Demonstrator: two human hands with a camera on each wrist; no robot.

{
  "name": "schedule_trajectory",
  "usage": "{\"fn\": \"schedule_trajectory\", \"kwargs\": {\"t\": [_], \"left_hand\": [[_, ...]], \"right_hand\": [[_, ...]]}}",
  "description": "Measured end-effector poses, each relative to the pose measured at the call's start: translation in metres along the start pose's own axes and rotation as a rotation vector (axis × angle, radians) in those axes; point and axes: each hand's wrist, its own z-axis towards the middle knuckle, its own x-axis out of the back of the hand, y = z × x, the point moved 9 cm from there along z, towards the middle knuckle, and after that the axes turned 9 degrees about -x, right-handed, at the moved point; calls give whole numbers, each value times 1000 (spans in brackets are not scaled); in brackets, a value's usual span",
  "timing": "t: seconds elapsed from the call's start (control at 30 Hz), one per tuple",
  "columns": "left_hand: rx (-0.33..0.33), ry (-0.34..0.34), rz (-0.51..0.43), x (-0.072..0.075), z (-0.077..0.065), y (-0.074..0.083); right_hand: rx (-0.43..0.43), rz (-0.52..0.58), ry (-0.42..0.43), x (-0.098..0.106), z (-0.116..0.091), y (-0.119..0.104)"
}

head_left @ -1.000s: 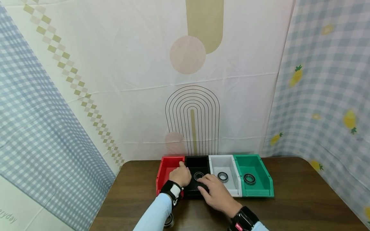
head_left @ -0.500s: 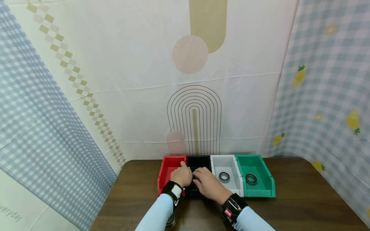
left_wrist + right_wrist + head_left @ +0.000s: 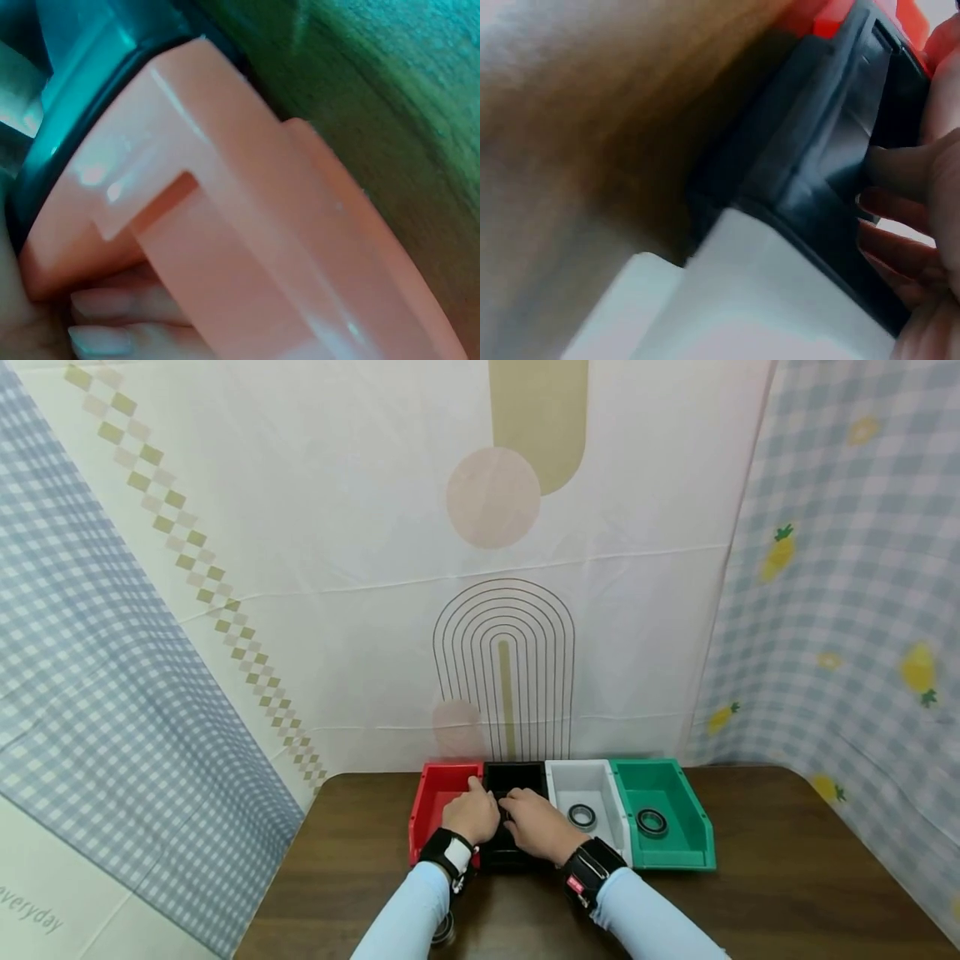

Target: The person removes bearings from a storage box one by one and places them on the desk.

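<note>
Black bin (image 3: 516, 774), glossy, smooth-walled, boxy

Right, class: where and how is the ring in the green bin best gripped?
Probably pinch the ring by its outer rim, front and back, from above: it lies flat in the open-topped green bin, close to the left wall.
</note>
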Motion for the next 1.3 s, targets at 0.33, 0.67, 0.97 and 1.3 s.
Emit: {"fn": "schedule_trajectory", "kwargs": {"t": [0.33,0.67,0.97,1.3], "left_hand": [[6,-6,-13,0,2,-3],[19,-7,10,-1,4,-4],[36,4,-2,-1,3,-4],[26,25,-21,1,1,-2]], "right_hand": [[-26,-61,-23,-6,14,-4],[-93,-160,-82,-23,19,1],[-146,-166,-100,-27,19,2],[-204,-191,-135,-31,21,3]]}}
